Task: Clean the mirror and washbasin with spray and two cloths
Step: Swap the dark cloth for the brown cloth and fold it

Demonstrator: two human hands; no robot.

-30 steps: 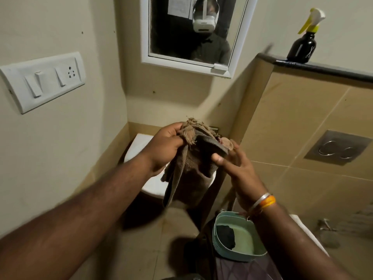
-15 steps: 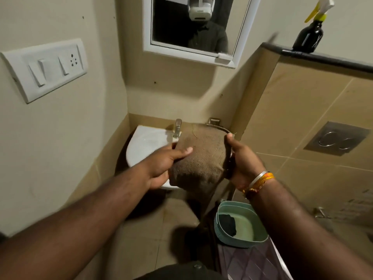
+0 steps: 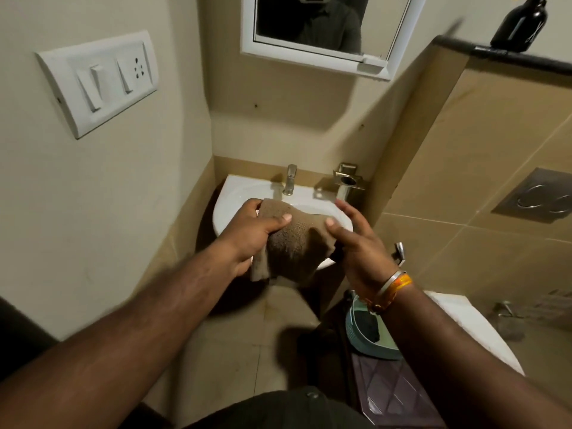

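Observation:
A brown cloth [image 3: 294,246] hangs over the front rim of the white washbasin [image 3: 235,196]. My left hand [image 3: 250,230] grips its left side, thumb on top. My right hand [image 3: 353,239] pinches the cloth's right edge with the thumb while the other fingers are spread. The white-framed mirror [image 3: 322,23] hangs on the wall above the basin. A black spray bottle [image 3: 520,24] stands on the dark ledge at the upper right. A dark cloth [image 3: 370,326] lies in a teal tub [image 3: 368,348] under my right forearm.
A metal tap [image 3: 290,179] and a steel holder [image 3: 348,184] sit at the basin's back. A switch panel [image 3: 99,80] is on the left wall. A flush plate [image 3: 538,196] is set in the right tiled wall, a white toilet lid [image 3: 476,329] below it.
The view has tilted down, so the basin and tap show fully. Both hands have lowered the brown cloth from chest height to the basin's front rim, and my right fingers have spread.

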